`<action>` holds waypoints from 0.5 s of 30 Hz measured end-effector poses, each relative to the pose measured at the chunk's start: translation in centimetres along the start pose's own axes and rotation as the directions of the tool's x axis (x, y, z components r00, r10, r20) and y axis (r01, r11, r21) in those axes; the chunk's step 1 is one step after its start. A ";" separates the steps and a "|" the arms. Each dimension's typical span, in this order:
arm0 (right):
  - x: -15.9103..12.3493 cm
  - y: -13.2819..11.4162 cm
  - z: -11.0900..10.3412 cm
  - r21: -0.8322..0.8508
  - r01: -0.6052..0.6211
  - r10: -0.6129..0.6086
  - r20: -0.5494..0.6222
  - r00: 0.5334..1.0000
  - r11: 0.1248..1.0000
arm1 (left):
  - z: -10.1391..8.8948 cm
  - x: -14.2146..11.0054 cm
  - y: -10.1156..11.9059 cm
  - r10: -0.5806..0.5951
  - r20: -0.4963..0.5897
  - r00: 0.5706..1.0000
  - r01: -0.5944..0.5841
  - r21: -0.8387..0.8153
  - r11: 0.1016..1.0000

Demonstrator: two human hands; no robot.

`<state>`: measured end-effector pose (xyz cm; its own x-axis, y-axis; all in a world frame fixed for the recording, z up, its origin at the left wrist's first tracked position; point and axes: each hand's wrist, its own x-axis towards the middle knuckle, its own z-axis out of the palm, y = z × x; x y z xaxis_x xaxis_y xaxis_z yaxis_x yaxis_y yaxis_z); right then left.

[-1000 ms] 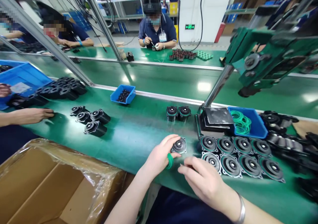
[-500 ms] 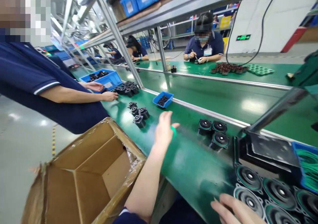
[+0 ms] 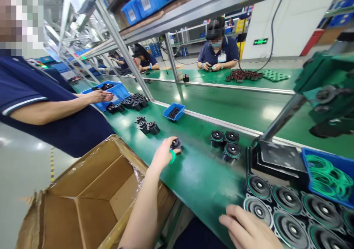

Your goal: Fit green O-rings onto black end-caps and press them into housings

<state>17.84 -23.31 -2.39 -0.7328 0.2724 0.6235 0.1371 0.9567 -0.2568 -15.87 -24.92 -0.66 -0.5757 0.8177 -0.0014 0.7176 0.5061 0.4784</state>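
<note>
My left hand (image 3: 162, 154) is closed around a black round motor housing (image 3: 176, 144) over the green bench, its fingers and thumb at the housing's sides. Something bright green, like a sealing ring (image 3: 173, 156), circles the thumb. Nearer to me, my right hand (image 3: 245, 225) is loosely open with fingers slightly bent, beside a group of black flanged housings (image 3: 259, 210) with green rings in their tops. Three smaller housings (image 3: 152, 127) stand to the left of my left hand. Three more with green rings (image 3: 231, 151) stand to its right.
An open cardboard box (image 3: 91, 182) is at my left. A blue bin of green rings (image 3: 329, 175) and a black metal fixture (image 3: 283, 158) stand at right. A small blue tray (image 3: 174, 111) holds small dark parts. A co-worker's arm (image 3: 63, 103) reaches to a blue crate (image 3: 118, 90).
My left hand has taken a housing from the left group and moved it to the right and nearer. The right hand has shifted slightly left. The co-worker's hands have moved up to the crate.
</note>
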 end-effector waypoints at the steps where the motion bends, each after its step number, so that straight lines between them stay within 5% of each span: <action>1: 0.1 -0.2 0.0 0.040 -0.061 0.061 -0.001 0.998 0.997 | 0.7 -1.4 0.5 0.112 0.074 0.991 -0.109 -0.039 0.993; 3: 0.6 -0.7 0.3 0.162 -0.214 0.208 0.054 0.977 0.963 | 2.1 -4.0 1.5 0.333 0.164 0.929 -0.308 -0.158 0.938; 6: 1.8 -1.2 1.2 0.368 -0.437 0.367 0.248 0.897 0.821 | 3.7 -7.3 3.2 0.523 0.132 0.842 -0.454 -0.350 0.819; 12: 4.1 -1.7 2.9 0.704 -0.648 0.474 0.483 0.736 0.291 | 4.1 -10.1 6.1 0.527 0.042 0.849 -0.436 -0.507 0.743; 15: 4.5 -1.6 2.8 0.724 -0.671 0.535 0.509 0.675 0.158 | 3.9 -10.1 5.8 0.584 -0.026 0.811 -0.516 -0.503 0.693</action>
<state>12.41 -23.86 -1.26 -0.7602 0.6431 -0.0926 0.0311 -0.1063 -0.9938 -4.39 -29.16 -1.35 -0.0580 0.9517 0.3016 0.5972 -0.2090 0.7744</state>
